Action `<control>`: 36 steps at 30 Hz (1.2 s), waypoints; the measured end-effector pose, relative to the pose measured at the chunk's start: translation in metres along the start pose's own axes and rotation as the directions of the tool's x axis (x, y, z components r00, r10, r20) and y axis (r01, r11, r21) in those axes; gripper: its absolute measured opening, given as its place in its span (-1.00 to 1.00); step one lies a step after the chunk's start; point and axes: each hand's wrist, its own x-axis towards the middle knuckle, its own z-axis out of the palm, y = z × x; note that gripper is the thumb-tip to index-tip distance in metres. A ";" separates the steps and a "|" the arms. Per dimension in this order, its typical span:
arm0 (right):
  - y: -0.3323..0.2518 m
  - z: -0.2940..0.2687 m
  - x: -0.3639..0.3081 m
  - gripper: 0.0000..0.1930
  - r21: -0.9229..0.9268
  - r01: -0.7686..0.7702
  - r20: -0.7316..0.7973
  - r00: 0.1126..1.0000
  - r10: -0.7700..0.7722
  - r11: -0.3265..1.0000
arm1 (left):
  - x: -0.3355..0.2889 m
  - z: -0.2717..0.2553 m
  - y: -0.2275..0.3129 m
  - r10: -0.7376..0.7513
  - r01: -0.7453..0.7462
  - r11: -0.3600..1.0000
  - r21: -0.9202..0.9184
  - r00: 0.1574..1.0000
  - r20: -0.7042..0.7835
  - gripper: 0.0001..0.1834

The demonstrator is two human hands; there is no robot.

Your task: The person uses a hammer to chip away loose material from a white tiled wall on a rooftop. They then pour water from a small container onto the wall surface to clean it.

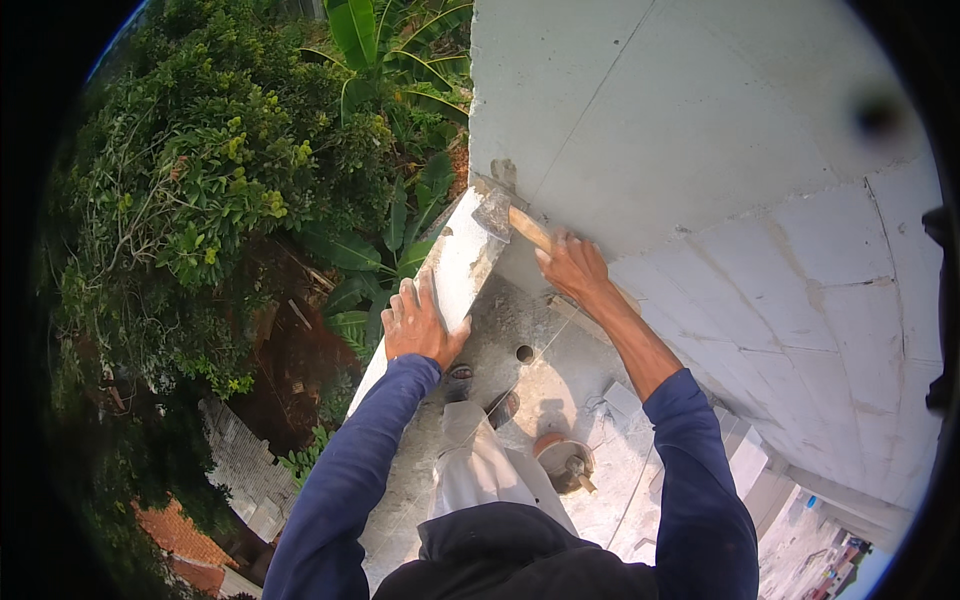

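Observation:
My right hand point(576, 268) grips the wooden handle of a hatchet point(493, 214). The hatchet's grey metal head lies against the far end of a narrow white block ledge point(460, 262), where it meets the tall grey wall point(610, 110). Nearer to me, my left hand point(420, 322) rests over the same ledge with its fingers spread and its thumb on the inner side. Patches of grey mortar mark the ledge close to the hatchet head.
Left of the ledge, the ground drops away to trees point(200, 170) and a tiled roof point(180, 535). On the concrete floor point(400, 510) at my feet are a round hole point(524, 353), a bucket point(548, 443) with a wooden-handled tool, and a pale block point(622, 400). A string crosses the floor.

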 end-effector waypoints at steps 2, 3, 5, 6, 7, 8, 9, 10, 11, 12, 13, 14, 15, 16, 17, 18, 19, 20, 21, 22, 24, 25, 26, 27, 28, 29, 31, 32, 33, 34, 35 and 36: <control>0.000 -0.001 0.003 -0.54 0.017 -0.029 -0.006 1.000 0.029 0.999 | 0.003 -0.002 0.000 -0.007 0.007 1.000 0.008 1.000 -0.021 0.10; -0.001 -0.002 0.001 -0.53 0.034 0.014 -0.012 1.000 -0.014 0.999 | -0.001 -0.001 0.001 -0.003 0.003 1.000 -0.007 1.000 -0.024 0.10; -0.003 -0.006 0.000 -0.50 0.060 0.086 0.010 0.996 -0.087 0.994 | -0.002 -0.001 0.001 -0.011 0.011 1.000 0.002 1.000 0.011 0.12; -0.004 -0.010 -0.001 -0.48 0.077 0.109 0.040 0.993 -0.113 0.991 | -0.003 -0.001 0.001 -0.011 0.011 1.000 -0.001 1.000 -0.002 0.12; -0.004 -0.014 0.000 -0.46 0.056 0.080 0.122 0.989 -0.086 0.995 | -0.002 0.000 0.001 -0.004 0.004 1.000 -0.009 1.000 -0.031 0.12; -0.005 -0.018 0.000 -0.48 0.089 0.027 0.103 0.994 -0.036 0.996 | -0.002 0.000 0.001 -0.003 0.002 0.999 -0.035 0.999 -0.041 0.11; -0.009 -0.020 0.008 -0.50 0.085 -0.073 0.128 0.990 0.062 0.994 | 0.000 -0.001 0.001 -0.003 0.003 1.000 -0.018 1.000 -0.005 0.11; -0.010 -0.022 0.012 -0.52 0.107 -0.121 0.089 0.990 0.112 0.987 | -0.001 -0.001 0.002 -0.008 0.008 1.000 -0.004 1.000 0.013 0.10; -0.010 -0.025 0.015 -0.51 0.092 -0.133 0.099 0.987 0.124 0.987 | 0.001 -0.002 0.002 -0.010 0.010 1.000 -0.001 1.000 -0.007 0.10; -0.010 -0.024 0.013 -0.51 0.100 -0.133 0.081 0.989 0.125 0.986 | 0.000 -0.001 0.002 -0.010 0.010 1.000 -0.024 1.000 -0.018 0.12; -0.006 -0.026 0.013 -0.51 0.108 -0.134 0.069 0.989 0.127 0.985 | 0.002 -0.001 0.002 -0.008 0.008 1.000 0.008 1.000 -0.002 0.11; -0.002 -0.025 0.007 -0.51 0.083 -0.111 -0.008 0.994 0.112 0.990 | 0.002 0.000 0.002 0.000 0.001 1.000 0.026 0.999 -0.032 0.10; 0.003 -0.023 0.000 -0.51 0.064 -0.095 -0.060 0.993 0.099 0.993 | 0.001 0.001 0.003 -0.006 0.007 1.000 0.020 0.999 -0.049 0.10; 0.009 -0.022 -0.008 -0.51 0.037 -0.024 -0.172 0.985 0.030 0.999 | 0.000 0.002 0.004 0.005 -0.004 1.000 0.030 0.999 -0.034 0.10; 0.015 -0.020 -0.015 -0.48 0.068 -0.085 -0.073 0.993 0.090 0.994 | 0.001 0.003 0.003 0.000 0.001 1.000 0.021 1.000 -0.019 0.11; 0.020 -0.019 -0.021 -0.45 0.095 -0.092 -0.037 0.995 0.096 0.991 | 0.000 0.003 0.003 -0.010 0.010 1.000 0.010 1.000 -0.013 0.12; 0.023 -0.016 -0.026 -0.42 0.121 -0.095 0.002 0.995 0.096 0.988 | 0.001 0.003 0.003 -0.015 0.015 1.000 -0.001 0.998 -0.058 0.12; 0.023 -0.012 -0.031 -0.41 0.146 -0.070 0.018 0.997 0.069 0.987 | 0.001 0.003 0.003 -0.013 0.012 1.000 -0.022 0.998 -0.063 0.12; 0.020 -0.009 -0.039 -0.41 0.172 -0.047 0.039 0.998 0.041 0.984 | 0.001 0.003 0.003 -0.030 0.030 0.999 -0.014 1.000 -0.008 0.13; 0.017 -0.006 -0.046 -0.40 0.176 -0.024 0.064 0.998 0.013 0.984 | 0.001 0.003 0.002 -0.028 0.027 0.999 -0.017 1.000 -0.014 0.13; 0.008 0.001 -0.051 -0.42 0.061 0.137 0.021 0.990 -0.139 0.989 | 0.002 0.001 0.002 -0.024 0.023 0.999 -0.027 1.000 -0.019 0.13; 0.005 0.004 -0.051 -0.42 -0.015 0.224 0.012 0.975 -0.224 0.974 | 0.002 0.001 0.002 -0.025 0.024 0.999 -0.035 1.000 -0.015 0.13; 0.003 0.005 -0.049 -0.44 -0.041 0.210 0.022 0.978 -0.209 0.977 | 0.002 0.001 0.002 -0.023 0.022 0.998 -0.054 1.000 -0.015 0.13; 0.002 0.007 -0.044 -0.45 -0.073 0.205 0.032 0.979 -0.203 0.976 | 0.001 0.000 0.002 -0.026 0.026 0.999 -0.045 1.000 -0.012 0.13; 0.001 0.008 -0.037 -0.47 -0.105 0.199 0.043 0.980 -0.196 0.974 | 0.001 0.000 0.002 -0.024 0.023 0.999 -0.049 1.000 -0.011 0.13; 0.001 0.008 -0.031 -0.48 -0.112 0.209 0.002 0.978 -0.210 0.971 | 0.001 0.000 0.002 -0.019 0.016 0.998 -0.059 0.999 -0.042 0.13; 0.003 0.006 -0.021 -0.51 -0.134 0.221 -0.058 0.971 -0.231 0.966 | 0.001 0.000 0.002 -0.031 0.031 0.999 -0.028 0.999 -0.010 0.13; 0.004 0.005 -0.020 -0.51 -0.123 0.235 -0.051 0.969 -0.243 0.964 | 0.001 0.001 0.002 -0.027 0.027 0.999 -0.024 1.000 -0.011 0.13; 0.004 0.003 -0.018 -0.52 -0.115 0.248 -0.030 0.967 -0.252 0.962 | 0.001 0.000 0.002 -0.024 0.023 0.999 -0.040 1.000 -0.021 0.13; 0.003 0.001 -0.016 -0.52 -0.108 0.279 -0.054 0.957 -0.286 0.954 | 0.001 0.000 0.001 -0.025 0.025 0.999 -0.030 1.000 -0.009 0.13; 0.002 -0.002 -0.014 -0.51 -0.074 0.259 0.020 0.966 -0.258 0.963 | 0.001 -0.001 0.002 -0.025 0.025 0.999 -0.041 1.000 -0.005 0.13; 0.000 -0.005 -0.013 -0.49 -0.041 0.258 0.049 0.965 -0.256 0.965 | 0.002 -0.002 0.002 -0.018 0.016 0.998 -0.060 1.000 -0.026 0.13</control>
